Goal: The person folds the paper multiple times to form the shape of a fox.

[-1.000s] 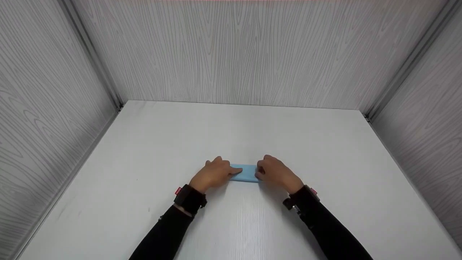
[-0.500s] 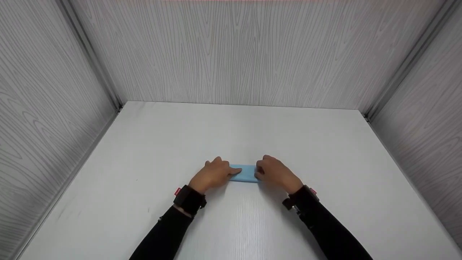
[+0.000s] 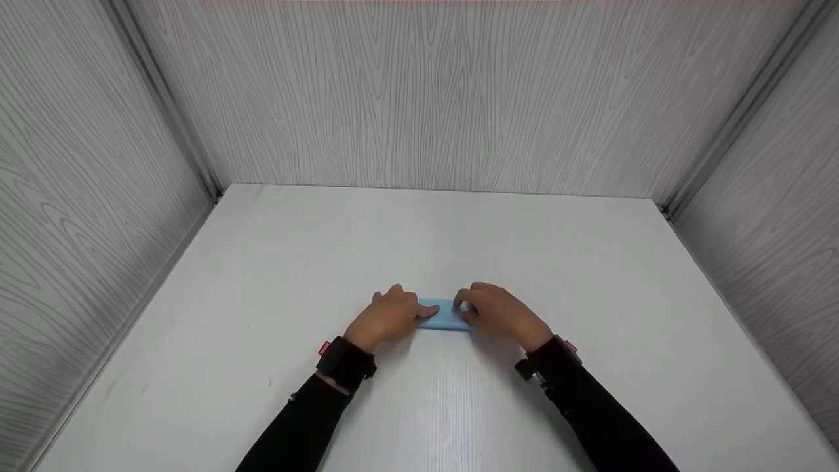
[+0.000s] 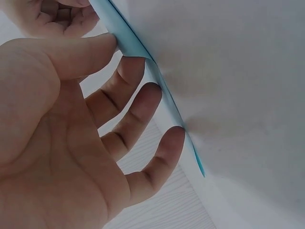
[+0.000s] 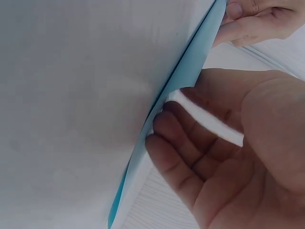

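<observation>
In the head view a light blue folded sheet of paper [image 3: 448,321] lies as a narrow strip on the white table. My left hand [image 3: 387,318] holds its left end, the thumb stretched along the top face. At the right end, my right hand [image 3: 503,314] grips the paper with bent fingers. The left wrist view shows the left thumb and bent fingertips touching the folded paper [image 4: 126,36], whose edge curls up slightly. From the right wrist, the paper's fold [image 5: 190,64] is seen running past the thumb and fingertips. The hands cover both ends in the head view.
The white tabletop [image 3: 419,242] spreads around the paper. A grey wood-grain wall [image 3: 419,98] stands behind it, with a left panel [image 3: 72,196] and a right panel [image 3: 773,229] at the sides. Black sleeves and wrist straps cover both forearms.
The right fingers have shifted slightly left over the paper and loosened from a tighter curl. My left hand and the paper stay in place.
</observation>
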